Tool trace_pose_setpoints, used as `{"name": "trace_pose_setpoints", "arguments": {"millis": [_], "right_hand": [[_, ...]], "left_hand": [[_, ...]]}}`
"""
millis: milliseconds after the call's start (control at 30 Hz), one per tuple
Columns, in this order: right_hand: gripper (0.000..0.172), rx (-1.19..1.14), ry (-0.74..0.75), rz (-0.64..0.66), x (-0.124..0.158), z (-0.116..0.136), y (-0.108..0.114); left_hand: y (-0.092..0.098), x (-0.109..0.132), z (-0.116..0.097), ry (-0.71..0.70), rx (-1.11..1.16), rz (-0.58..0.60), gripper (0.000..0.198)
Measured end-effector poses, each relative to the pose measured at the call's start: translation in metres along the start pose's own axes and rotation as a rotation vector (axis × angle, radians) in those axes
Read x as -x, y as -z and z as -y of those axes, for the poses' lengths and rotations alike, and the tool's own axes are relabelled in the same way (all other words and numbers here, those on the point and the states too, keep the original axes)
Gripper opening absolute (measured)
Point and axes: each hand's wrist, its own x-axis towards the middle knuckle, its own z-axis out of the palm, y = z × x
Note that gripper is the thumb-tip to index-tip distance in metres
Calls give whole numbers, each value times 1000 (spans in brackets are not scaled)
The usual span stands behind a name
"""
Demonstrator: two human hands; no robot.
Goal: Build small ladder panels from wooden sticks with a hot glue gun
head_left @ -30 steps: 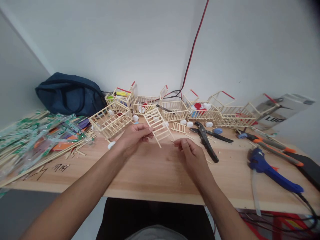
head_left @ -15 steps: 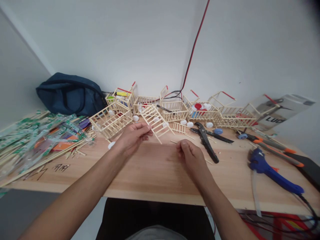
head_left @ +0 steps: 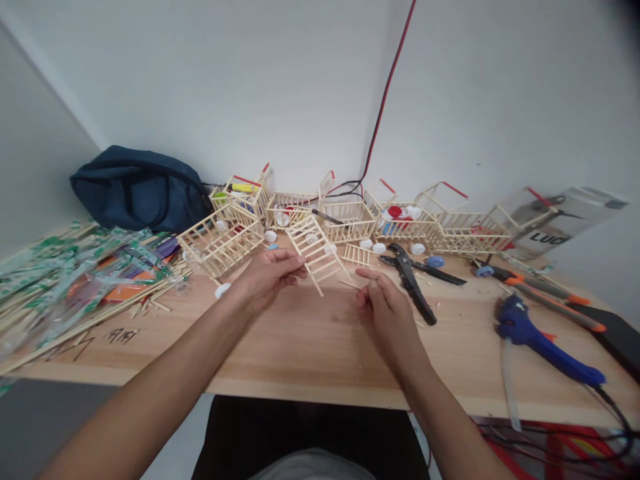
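My left hand [head_left: 277, 273] pinches the left edge of a ladder-like panel of thin wooden sticks [head_left: 323, 257], tilted above the table. To the right of that panel is my right hand [head_left: 383, 293], with its index finger stretched toward the panel's lower corner and the other fingers partly curled; nothing shows in it. A smaller slatted stick panel [head_left: 357, 255] lies flat on the table behind. Beyond it stand several small stick-built carts with red handles, such as this shopping cart [head_left: 407, 223], some holding bottle caps.
Black pliers [head_left: 413, 283] lie right of centre, with a blue glue gun [head_left: 545, 347] and orange-handled pliers [head_left: 555, 300] farther right. Wrapped chopsticks [head_left: 100, 273] pile up at the left before a dark blue bag [head_left: 143, 190]. A red-black cable [head_left: 387, 93] hangs down the wall.
My right hand's index finger has stretched out from a more curled pose. The stick panel in my left hand has shifted slightly downward and right.
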Motion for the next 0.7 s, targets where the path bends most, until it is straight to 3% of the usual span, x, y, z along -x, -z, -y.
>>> {"name": "trace_pose_setpoints", "arguments": {"millis": [333,500,700], "right_hand": [[47,-225,-30,-259,6,11,9],[51,-335,-3,-238,3,5,11],[39,-387,71,-245,-3,-4,10]], "left_hand": [[2,-3,5,54,-201,52,22],[2,-4,8,79,-241,59,23],[3,-6,8,127,-262,63,23]]}}
